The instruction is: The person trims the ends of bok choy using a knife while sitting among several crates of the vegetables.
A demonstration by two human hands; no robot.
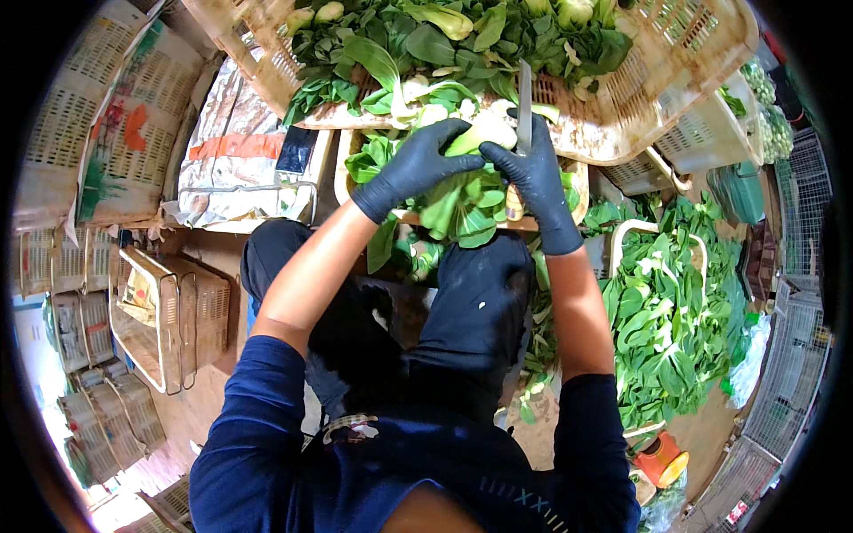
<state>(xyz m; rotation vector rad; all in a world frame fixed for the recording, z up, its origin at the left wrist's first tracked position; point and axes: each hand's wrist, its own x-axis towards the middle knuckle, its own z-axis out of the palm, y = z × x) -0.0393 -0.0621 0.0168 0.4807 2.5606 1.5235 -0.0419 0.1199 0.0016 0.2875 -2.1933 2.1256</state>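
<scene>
My left hand (pixel 418 166), in a black glove, is closed around a head of bok choy (pixel 485 133). Its pale base points away from me, and its green leaves hang down toward my lap. A knife (pixel 525 93) is held in my right hand (pixel 540 185), also gloved. Its blade stands upright beside the pale base, and part of its handle shows under the palm. My right thumb reaches toward the bok choy; whether it touches is unclear. Just beyond both hands, a tilted cream plastic crate (pixel 622 140) holds more bok choy (pixel 431 44).
Loose leaves lie in a smaller crate below my hands. On my right, a crate (pixel 635 226) overflows with bok choy (pixel 662 329). A covered stack with a dark phone-like slab (pixel 297 151) stands at left, near an empty-looking crate (pixel 169 315). An orange container (pixel 660 460) sits lower right.
</scene>
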